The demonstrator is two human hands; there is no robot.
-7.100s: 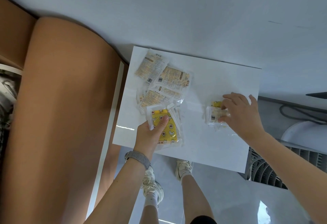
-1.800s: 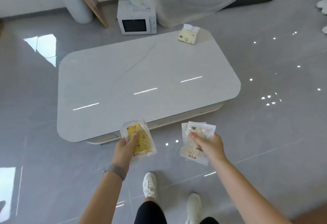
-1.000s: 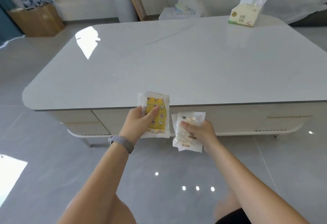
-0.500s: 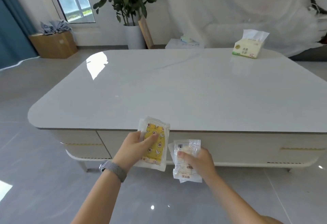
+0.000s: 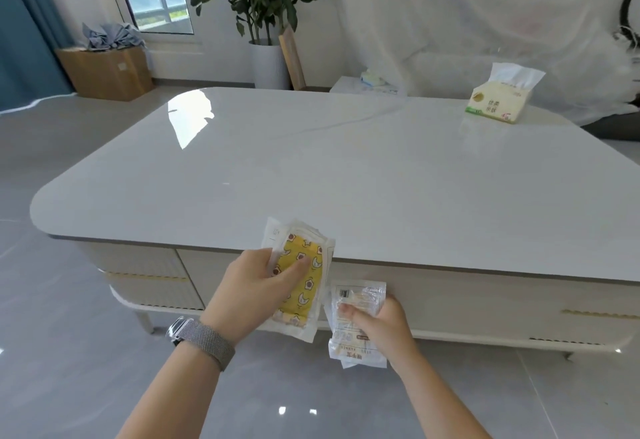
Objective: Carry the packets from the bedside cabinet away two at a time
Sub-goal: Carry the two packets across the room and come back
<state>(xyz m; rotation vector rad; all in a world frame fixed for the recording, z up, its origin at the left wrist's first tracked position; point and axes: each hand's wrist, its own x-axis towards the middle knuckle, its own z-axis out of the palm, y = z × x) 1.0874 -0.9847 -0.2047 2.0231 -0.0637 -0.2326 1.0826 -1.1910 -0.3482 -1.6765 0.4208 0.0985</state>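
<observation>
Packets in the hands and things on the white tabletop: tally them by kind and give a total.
Yellow patterned packet in clear wrap, held by the left hand: 1
Clear packet with white printed label, held by the right hand: 1
Soft tissue pack on the glossy white table: 1
Total: 3

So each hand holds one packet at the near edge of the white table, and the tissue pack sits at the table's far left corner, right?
Not quite. The head view shows the tissue pack at the far right corner of the white table, not the left. The rest holds: the left hand grips the yellow packet, the right hand the clear packet.
</observation>
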